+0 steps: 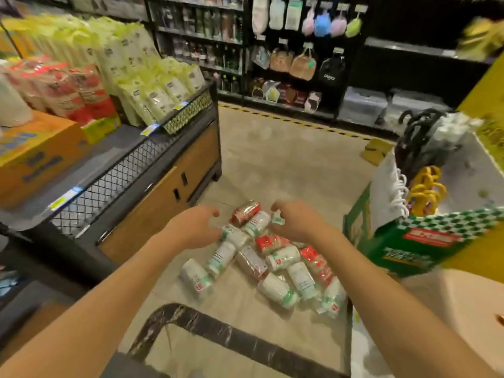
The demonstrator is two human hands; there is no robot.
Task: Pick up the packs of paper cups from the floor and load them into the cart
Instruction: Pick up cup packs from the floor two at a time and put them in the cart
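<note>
Several packs of paper cups (275,257), wrapped in clear plastic with green or red print, lie in a loose pile on the beige floor. My left hand (196,227) hovers over the pile's left edge with fingers loosely curled, close to a white pack (234,236), and holds nothing. My right hand (297,222) reaches over the far right of the pile, fingers curled downward beside the crimped end of a pack (278,220), without a visible grip. The cart's black curved handle (218,331) crosses the bottom of the view, between me and the pile.
A low display stand (152,186) with a mesh rail and wooden doors runs along the left, stacked with cup packs and an orange box (35,156). A green and white carton (417,241) holding bags stands on the right. Dark shelves (286,64) line the back.
</note>
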